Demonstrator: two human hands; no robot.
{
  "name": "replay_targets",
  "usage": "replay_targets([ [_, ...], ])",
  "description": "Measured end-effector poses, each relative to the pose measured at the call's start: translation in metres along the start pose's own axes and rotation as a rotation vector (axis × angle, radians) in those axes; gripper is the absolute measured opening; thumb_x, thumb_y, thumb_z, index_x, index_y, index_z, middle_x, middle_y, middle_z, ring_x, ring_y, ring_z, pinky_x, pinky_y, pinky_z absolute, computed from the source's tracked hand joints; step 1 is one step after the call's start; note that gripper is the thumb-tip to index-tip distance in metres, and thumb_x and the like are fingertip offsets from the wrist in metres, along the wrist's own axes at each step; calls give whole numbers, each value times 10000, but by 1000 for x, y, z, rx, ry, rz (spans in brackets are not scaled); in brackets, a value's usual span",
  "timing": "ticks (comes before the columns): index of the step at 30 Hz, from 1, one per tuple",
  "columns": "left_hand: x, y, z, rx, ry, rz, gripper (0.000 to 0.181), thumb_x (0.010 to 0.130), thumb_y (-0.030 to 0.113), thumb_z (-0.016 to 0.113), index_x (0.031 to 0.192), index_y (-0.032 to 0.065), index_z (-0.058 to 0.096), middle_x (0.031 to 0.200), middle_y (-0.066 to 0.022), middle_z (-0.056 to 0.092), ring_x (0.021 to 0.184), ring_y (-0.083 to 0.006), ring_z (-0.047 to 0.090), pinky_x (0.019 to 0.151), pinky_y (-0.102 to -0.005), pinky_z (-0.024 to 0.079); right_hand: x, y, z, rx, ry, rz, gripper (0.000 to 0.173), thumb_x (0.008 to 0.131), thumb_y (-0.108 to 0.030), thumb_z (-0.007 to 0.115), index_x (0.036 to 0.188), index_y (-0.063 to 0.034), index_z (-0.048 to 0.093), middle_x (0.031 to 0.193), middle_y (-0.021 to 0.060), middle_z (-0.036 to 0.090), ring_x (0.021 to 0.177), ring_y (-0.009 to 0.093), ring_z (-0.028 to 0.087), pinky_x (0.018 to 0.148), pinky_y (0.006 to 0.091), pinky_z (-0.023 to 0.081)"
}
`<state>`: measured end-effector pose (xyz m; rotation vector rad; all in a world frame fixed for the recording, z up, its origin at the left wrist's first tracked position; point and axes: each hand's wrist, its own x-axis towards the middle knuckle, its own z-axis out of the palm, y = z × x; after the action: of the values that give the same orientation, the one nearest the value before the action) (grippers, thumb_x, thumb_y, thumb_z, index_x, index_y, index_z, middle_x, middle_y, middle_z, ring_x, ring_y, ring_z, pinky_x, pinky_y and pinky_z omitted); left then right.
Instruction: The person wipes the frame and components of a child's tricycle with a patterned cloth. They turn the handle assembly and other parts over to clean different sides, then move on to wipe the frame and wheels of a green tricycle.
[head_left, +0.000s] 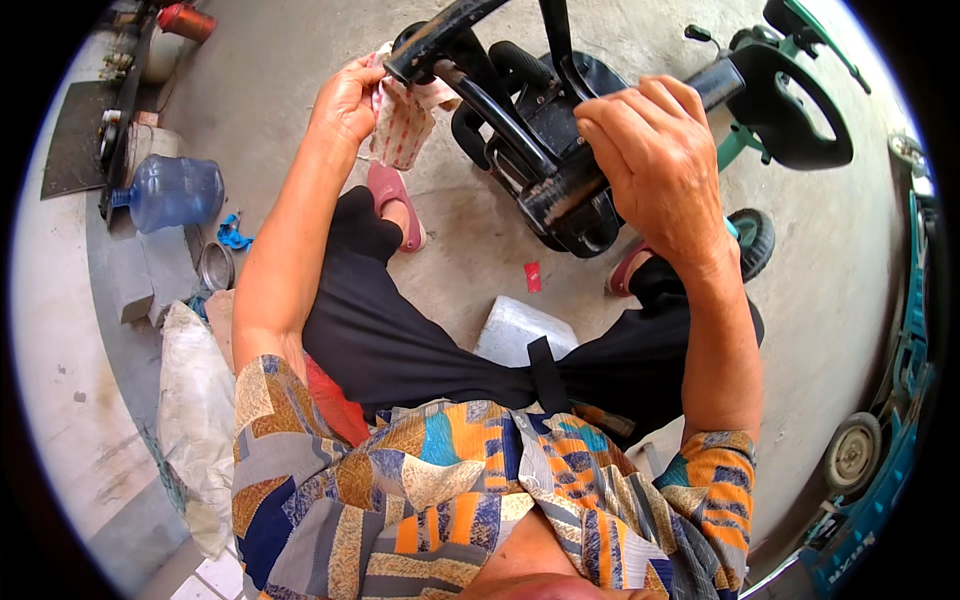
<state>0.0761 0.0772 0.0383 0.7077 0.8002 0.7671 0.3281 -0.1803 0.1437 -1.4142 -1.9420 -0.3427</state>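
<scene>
My left hand (345, 105) pinches a red-and-white checked cloth (405, 131) against the upper left end of a black metal tube frame (517, 135). Part of the cloth hangs down below that end, and some shows past the bar. Scuffed paint marks the frame's lower crosspiece. My right hand (656, 154) is closed over the frame's right side, its fingertips partly hidden. Behind and right of it are green tubing (739, 146), a black plastic seat-like part with a slot (814, 112) and a small black-tyred wheel (752, 236), apparently of a small wheeled vehicle.
A light block (525, 330) and a red packet (532, 277) lie on the concrete between my legs. Leftward are a blue water jug (180, 191), grey blocks (161, 266), a metal bowl (217, 266) and a white sack (195, 405). A blue wheeled vehicle (892, 420) stands at right.
</scene>
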Motion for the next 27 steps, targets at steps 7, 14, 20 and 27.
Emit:
replay_targets([
  [7,-3,10,5,-64,3,164,305,836,-119,515,1130,-72,582,978,-122,662,814,-200,661,784,-292,564,9,-9,-9,46,-138,82,61,829,-29,629,884,-12,650,827,105,659,798,269,623,937,422,427],
  [14,-20,16,23,69,150,230,280,820,-149,517,1086,-97,586,903,-147,658,696,-199,648,594,-285,568,13,-10,-6,0,-163,84,81,800,-29,654,881,-23,647,811,79,654,777,244,613,912,412,429],
  [20,-9,-2,30,-99,143,144,287,804,-137,515,1074,-85,599,869,-138,652,683,-199,649,562,-272,561,17,-11,-3,-24,-168,83,78,817,-41,653,895,-33,652,803,76,651,758,249,604,894,404,430],
  [27,-22,-9,30,-275,-41,21,292,794,-100,460,1028,-65,631,864,-116,664,704,-193,654,623,-253,558,15,-11,-1,-13,-154,84,57,832,-50,645,886,-35,657,778,79,646,757,248,606,897,396,428],
])
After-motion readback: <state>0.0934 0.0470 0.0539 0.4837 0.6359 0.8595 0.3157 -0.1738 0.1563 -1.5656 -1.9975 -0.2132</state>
